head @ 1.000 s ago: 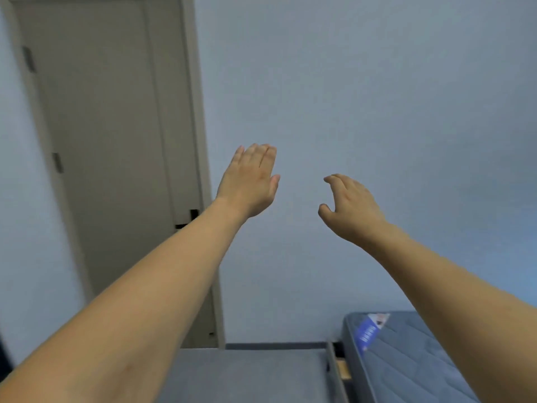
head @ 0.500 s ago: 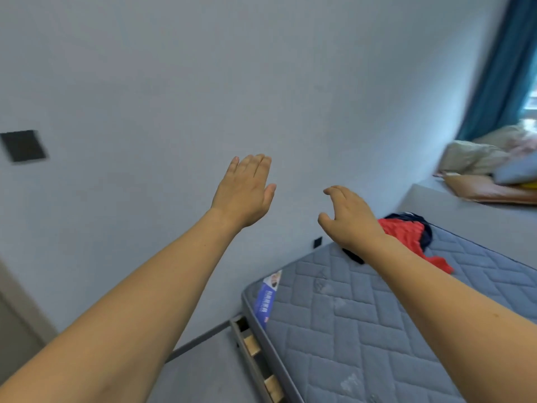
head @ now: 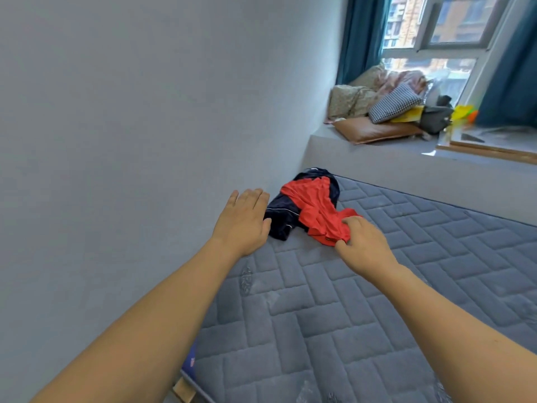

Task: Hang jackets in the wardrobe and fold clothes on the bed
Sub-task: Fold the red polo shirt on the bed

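Folding not begun: right hand [head: 364, 245] pinches red garment [head: 315, 212], left hand [head: 242, 221] flat, empty; dark garment [head: 283, 213] crumpled on bed [head: 406, 286].

Both forearms were bare to the frame edge; no sleeves, watch, rings or gloves were visible. Left hand [head: 242, 225] and right hand [head: 364, 245] were bare, with short nails.

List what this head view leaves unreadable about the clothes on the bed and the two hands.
- Navy garment: mostly covered by the red garment; type unclear.
- Red garment: crumpled, so its shape is hidden.
- Right hand: fingertips buried in red fabric; extent of grip unseen.
- Left hand: seen from behind; contact with the navy cloth uncertain.
- Mattress: cut off by the bottom and right edges.
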